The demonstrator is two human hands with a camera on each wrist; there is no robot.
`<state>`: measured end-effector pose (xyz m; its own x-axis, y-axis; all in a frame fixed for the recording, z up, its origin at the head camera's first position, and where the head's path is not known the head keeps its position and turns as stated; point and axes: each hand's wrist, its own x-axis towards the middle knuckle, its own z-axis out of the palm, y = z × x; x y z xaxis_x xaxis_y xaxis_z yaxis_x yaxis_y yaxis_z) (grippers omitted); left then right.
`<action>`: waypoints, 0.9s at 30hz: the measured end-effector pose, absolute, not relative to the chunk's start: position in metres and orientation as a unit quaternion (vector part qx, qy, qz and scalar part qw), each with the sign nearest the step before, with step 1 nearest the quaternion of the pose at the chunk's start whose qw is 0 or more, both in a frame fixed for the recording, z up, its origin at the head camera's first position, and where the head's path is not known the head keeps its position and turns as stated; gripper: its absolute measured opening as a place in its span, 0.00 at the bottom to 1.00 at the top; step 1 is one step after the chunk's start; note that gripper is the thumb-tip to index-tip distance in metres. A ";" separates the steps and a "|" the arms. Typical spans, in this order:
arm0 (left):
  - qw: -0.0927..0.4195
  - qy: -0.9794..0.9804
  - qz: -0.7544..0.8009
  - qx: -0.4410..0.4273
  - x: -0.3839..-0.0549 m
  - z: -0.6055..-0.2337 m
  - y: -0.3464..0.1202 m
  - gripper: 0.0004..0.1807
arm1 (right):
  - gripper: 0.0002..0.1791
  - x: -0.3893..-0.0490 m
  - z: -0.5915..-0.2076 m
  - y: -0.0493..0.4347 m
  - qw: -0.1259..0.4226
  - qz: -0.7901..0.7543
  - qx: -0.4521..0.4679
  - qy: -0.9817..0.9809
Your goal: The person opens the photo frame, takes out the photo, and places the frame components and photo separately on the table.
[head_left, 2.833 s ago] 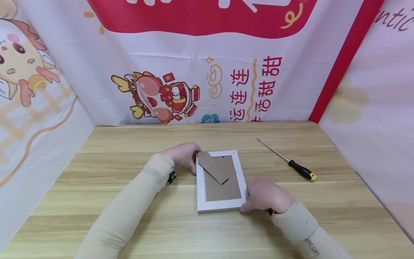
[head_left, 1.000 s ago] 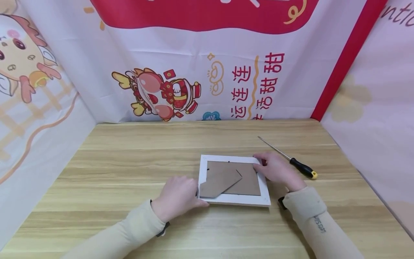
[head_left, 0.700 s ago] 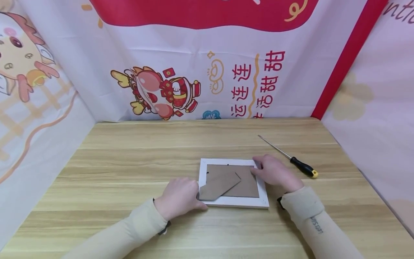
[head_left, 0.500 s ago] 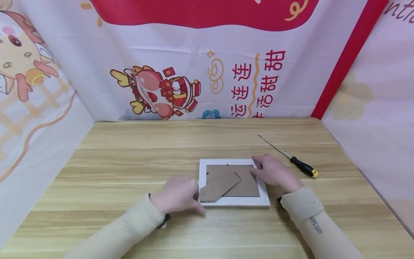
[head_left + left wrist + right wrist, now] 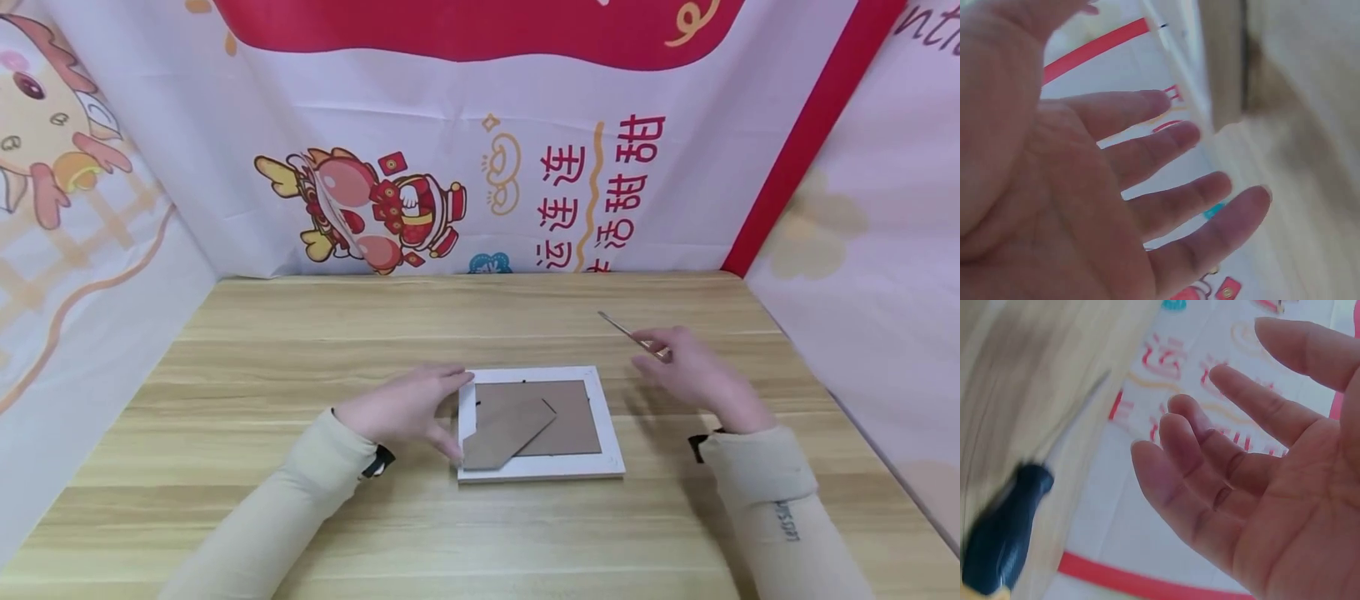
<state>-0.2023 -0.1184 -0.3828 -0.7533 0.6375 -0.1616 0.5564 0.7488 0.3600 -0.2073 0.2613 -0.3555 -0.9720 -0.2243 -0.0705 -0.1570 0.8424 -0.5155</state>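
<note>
Table (image 5: 300, 333): lies under both hands, pale and smooth-looking. Little to resist a slide, I judge, so a light object could creep if pushed from one side only.

Frame (image 5: 555, 466): flat on the table, back up, immediately right of the left hand, to the left of the right hand and nearer the person. Risk: pivoting or skidding, since only one hand is at it.

Left hand (image 5: 405, 404): fingers and thumb spread apart along the frame's near side, clamped on nothing. Fingertip overlaps a corner in the head view; firm contact cannot be told. If it bears on that edge alone, the far end could lift or swing.

Right hand (image 5: 693, 371): fingers apart, loosely bent, palm empty, above the screwdriver (image 5: 1035, 478). Right wrist view shows the handle clear of the fingers. Risk: a clumsy pickup rolls the round handle away from the hand, or the tip swings across toward the frame.

Flap (image 5: 506, 433): on the backing, right beside the left thumb, one end overlapping the white border. A careless thumb could catch and crease it.

Tabs (image 5: 523, 382): tiny, dark, right of the left fingertips. A slipped tip could bend one or gouge the board.
</note>
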 end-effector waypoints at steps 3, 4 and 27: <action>0.164 0.920 0.147 0.325 -0.202 -0.389 -0.116 0.64 | 0.26 -0.210 -0.356 0.277 0.046 -0.245 -0.098 0.964; 0.172 0.921 0.145 0.319 -0.201 -0.390 -0.116 0.65 | 0.27 -0.210 -0.356 0.283 0.041 -0.234 -0.097 0.966; 0.194 0.918 0.152 0.311 -0.201 -0.400 -0.113 0.63 | 0.14 -0.220 -0.385 0.330 0.107 -0.135 -0.023 0.985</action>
<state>-0.2011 -0.1132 -0.4000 -0.7320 0.6292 -0.2614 0.5112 0.7608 0.3998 -0.2200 0.3296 -0.3853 -0.9760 -0.0751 -0.2046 -0.0174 0.9625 -0.2707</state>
